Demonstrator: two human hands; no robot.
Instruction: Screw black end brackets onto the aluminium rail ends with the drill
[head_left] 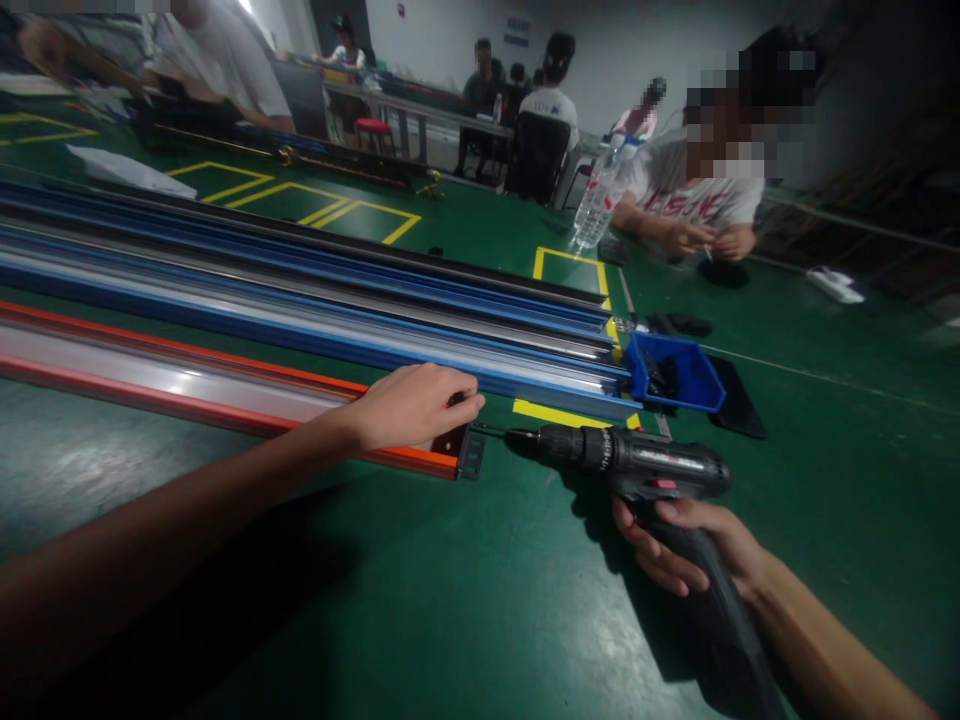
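My right hand [686, 555] is wrapped round the handle of a black cordless drill [660, 465], whose long bit points left. The bit's tip is at a black end bracket [471, 457] on an orange-red metal channel [187, 385]; whether it sits in a screw is too small to tell. My left hand [420, 400] lies over the channel's right end, fingers curled over its far side near the bit. What those fingers hold, if anything, is hidden. Behind the channel lie several blue and black metal profiles [360, 340], side by side.
A blue parts bin [679, 372] with dark pieces stands at the profiles' right ends, beside a black flat object [739, 400]. Plastic bottles [596, 205] stand behind. A person [697, 200] works across the green table [847, 480]; another person [217, 65] leans in at far left.
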